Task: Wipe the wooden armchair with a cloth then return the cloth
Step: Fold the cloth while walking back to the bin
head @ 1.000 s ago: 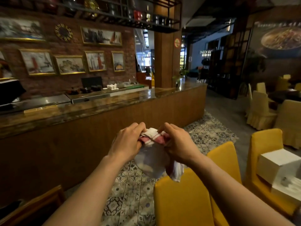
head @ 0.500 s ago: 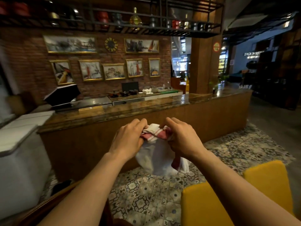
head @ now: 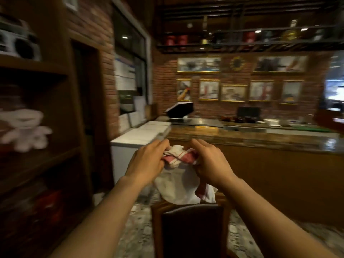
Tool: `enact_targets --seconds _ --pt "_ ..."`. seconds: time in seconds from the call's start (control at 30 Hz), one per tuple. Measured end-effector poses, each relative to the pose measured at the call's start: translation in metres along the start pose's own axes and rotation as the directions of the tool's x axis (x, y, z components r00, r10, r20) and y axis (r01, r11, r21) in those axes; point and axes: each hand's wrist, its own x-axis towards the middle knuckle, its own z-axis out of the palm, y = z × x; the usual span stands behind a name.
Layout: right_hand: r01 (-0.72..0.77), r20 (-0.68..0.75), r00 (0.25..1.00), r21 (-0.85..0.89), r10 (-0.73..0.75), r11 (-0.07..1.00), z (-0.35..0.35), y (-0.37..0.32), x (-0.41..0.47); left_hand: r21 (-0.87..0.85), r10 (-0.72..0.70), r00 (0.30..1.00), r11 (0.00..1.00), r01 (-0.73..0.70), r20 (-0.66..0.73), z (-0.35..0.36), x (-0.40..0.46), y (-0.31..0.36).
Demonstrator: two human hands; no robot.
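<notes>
A white cloth with red stripes (head: 180,181) hangs bunched between my two hands at chest height. My left hand (head: 147,162) grips its left side and my right hand (head: 211,162) grips its right side. Directly below the cloth stands the wooden armchair (head: 189,229), with a dark padded back and a brown wooden frame. Only its upper back shows; its seat and arms are out of frame. The cloth's lower edge hangs just above the chair's top rail.
A dark wooden shelf unit (head: 37,146) fills the left side. A white chest freezer (head: 137,140) stands ahead left. A long wooden bar counter (head: 260,146) runs ahead and to the right. Patterned tile floor (head: 137,229) lies around the chair.
The view has swung left: the yellow chairs have left the frame and the wooden armchair and shelf unit have come into view. Both hands still hold the cloth the same way.
</notes>
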Motion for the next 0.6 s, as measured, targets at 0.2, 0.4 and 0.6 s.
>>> enact_targets --seconds 0.2,0.4,0.6 --pt "0.206 0.009 0.977 0.243 -0.215 0.948 0.099 -0.203 0.067 0.196 -0.218 0.974 0.954 0.226 -0.058 -0.141 -0.128 -0.149" --pt "0.362 0.017 0.909 0.466 -0.417 0.807 0.169 -0.410 0.090 0.398 -0.433 0.888 0.795 0.458 -0.157 -0.274 -0.275 -0.242" --pt "0.474 -0.013 0.798 0.631 -0.603 0.614 0.198 -0.570 0.076 0.497 -0.592 0.755 0.583 0.643 -0.282 -0.375 -0.403 -0.263"
